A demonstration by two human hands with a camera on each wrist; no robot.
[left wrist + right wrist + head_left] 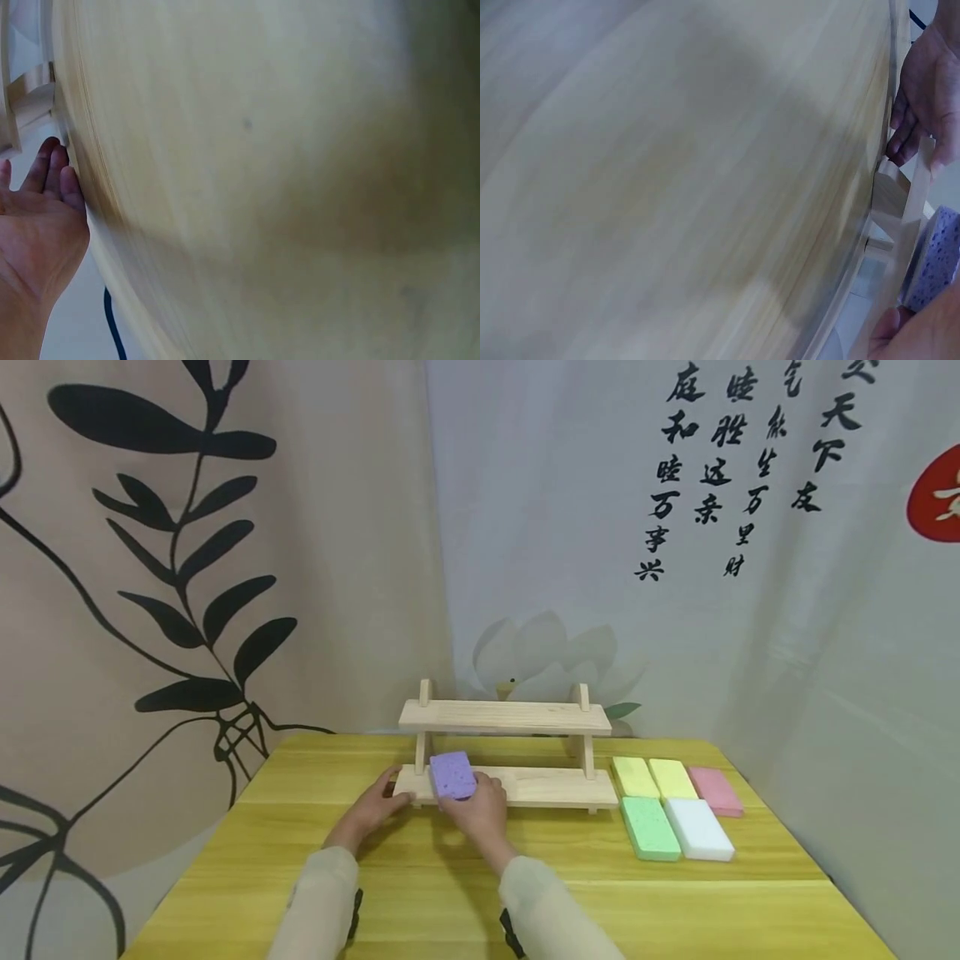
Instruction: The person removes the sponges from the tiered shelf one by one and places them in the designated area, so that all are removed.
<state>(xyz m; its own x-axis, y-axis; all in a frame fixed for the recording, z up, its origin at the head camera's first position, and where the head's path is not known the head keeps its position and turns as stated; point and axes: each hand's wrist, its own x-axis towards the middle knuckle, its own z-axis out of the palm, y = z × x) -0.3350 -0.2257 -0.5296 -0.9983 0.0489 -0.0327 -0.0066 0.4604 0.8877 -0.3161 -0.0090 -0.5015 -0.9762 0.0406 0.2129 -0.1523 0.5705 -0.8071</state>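
Note:
A purple sponge [453, 775] with a pitted surface is held in my right hand [482, 810], fingers and thumb on its lower right side. It is at the left part of the lower board of a two-tier wooden rack [555, 785], slightly tilted; whether it touches the board I cannot tell. My left hand [377, 806] is at the left end of that board, thumb in front. In the left wrist view the left hand's fingers [56, 176] look loosely extended. The right wrist view shows the sponge [939, 259] beside the board, with part of the right hand [922, 334] below.
Right of the rack, two yellow sponges [634, 776], a pink sponge [716, 790], a green sponge [649, 828] and a white sponge [699, 829] lie flat on the wood-grain table [420, 893]. A printed curtain [360, 568] hangs behind.

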